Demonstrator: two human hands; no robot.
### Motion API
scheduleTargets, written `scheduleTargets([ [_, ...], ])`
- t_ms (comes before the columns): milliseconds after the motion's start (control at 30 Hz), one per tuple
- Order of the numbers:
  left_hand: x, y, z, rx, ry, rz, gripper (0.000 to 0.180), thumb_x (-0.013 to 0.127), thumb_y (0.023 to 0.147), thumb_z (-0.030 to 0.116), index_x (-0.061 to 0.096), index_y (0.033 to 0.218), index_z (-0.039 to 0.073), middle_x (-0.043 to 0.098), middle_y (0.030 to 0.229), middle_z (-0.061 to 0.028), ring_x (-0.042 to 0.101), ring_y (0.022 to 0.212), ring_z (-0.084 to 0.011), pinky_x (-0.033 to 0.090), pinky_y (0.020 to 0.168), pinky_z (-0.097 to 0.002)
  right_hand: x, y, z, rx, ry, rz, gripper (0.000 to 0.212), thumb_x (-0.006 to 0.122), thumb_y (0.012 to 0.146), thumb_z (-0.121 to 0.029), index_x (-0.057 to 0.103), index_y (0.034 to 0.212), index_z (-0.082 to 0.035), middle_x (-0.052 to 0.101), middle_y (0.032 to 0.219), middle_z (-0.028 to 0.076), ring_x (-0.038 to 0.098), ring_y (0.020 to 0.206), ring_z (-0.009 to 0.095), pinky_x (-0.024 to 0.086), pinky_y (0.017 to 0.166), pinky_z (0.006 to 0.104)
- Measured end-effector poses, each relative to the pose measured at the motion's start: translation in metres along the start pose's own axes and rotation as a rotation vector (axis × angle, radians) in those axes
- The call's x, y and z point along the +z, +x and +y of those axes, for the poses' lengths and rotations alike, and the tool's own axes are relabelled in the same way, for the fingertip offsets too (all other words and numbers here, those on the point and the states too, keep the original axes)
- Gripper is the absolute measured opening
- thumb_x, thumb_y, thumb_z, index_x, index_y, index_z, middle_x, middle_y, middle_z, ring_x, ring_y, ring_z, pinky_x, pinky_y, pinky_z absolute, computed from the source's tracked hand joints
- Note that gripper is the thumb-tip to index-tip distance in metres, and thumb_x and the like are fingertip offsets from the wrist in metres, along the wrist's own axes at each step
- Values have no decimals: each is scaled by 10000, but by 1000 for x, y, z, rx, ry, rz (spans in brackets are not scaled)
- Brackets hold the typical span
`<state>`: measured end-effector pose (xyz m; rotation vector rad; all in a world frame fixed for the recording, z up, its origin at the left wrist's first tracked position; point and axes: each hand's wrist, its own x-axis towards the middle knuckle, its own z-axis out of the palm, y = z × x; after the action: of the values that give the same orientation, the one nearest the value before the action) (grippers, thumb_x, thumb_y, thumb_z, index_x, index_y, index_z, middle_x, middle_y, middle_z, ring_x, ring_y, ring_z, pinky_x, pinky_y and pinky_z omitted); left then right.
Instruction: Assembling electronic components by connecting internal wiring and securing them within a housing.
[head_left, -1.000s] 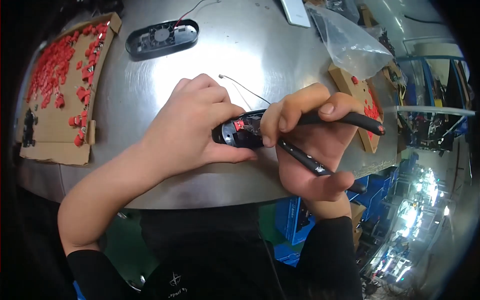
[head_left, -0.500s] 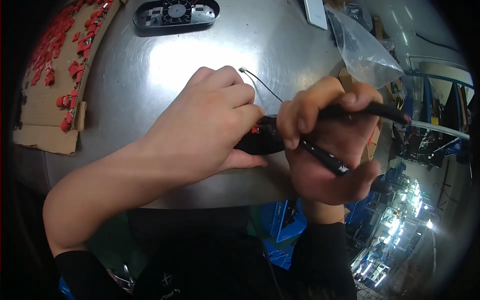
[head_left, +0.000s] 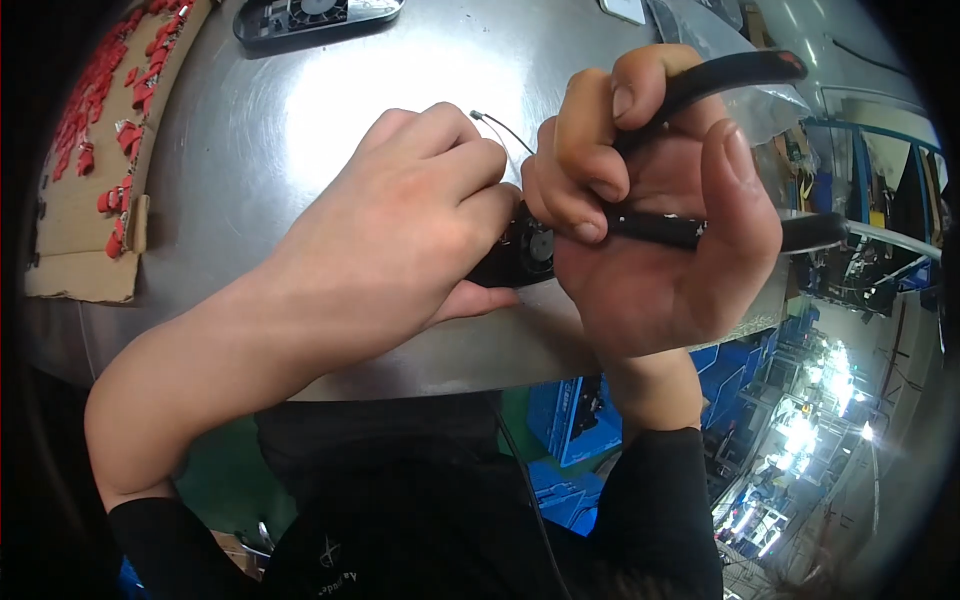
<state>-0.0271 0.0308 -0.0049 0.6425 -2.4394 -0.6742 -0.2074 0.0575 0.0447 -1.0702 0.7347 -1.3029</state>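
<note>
Over the metal table, my left hand is closed, its thumb and fingers pinching a small black device part. Much of that part is hidden behind my fingers. Close against its right side, my right hand has its fingers curled round a pair of black-handled pliers. The two handles are spread wide, one above the other, with my thumb raised between them. My fingers hide the jaws. Beyond my hands, a thin black cable with a small connector at its end lies on the table.
A black oval housing with a round fan lies at the far edge of view. Red pieces cover a cardboard sheet on the left. A clear plastic bag and a white object are far right; blue crates stand below the table.
The pliers' handles have swung wider apart, and my right hand has turned and risen slightly. The left hand keeps its pinch. The whole view has shifted a little.
</note>
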Motion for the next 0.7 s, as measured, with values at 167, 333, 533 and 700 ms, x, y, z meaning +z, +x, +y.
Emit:
scheduleTargets([
  [167, 3, -2, -3, 53, 16, 33, 548, 913, 661, 216, 678, 1142, 97, 627, 1166, -71, 565, 1090, -319, 434, 978, -445, 3, -11, 2, -99, -129, -61, 418, 497, 1024, -489, 455, 1066, -76, 406, 800, 44, 336, 668, 122, 320, 634, 285],
  [333, 5, 2, -6, 101, 47, 51, 552, 914, 647, 228, 672, 1123, 89, 634, 1111, -63, 569, 1027, -318, 457, 929, -455, 7, -20, -3, -104, -295, -46, 418, 547, 1004, -490, 443, 1044, -88, 401, 803, 43, 329, 673, 125, 310, 638, 285],
  [533, 6, 4, -7, 119, 67, 61, 488, 908, 648, 302, 690, 1007, 53, 636, 1016, -59, 580, 991, -280, 502, 893, -407, 8, -23, 4, -141, -262, -22, 411, 591, 979, -472, 431, 1037, -98, 392, 807, 40, 336, 687, 124, 315, 642, 283],
  [700, 6, 2, -5, 75, 14, -9, 471, 905, 639, 363, 707, 902, 26, 629, 950, -67, 590, 992, -255, 517, 905, -374, 15, -27, 8, -137, -274, 17, 396, 621, 974, -430, 421, 1044, -95, 398, 812, 39, 359, 706, 126, 328, 646, 283],
])
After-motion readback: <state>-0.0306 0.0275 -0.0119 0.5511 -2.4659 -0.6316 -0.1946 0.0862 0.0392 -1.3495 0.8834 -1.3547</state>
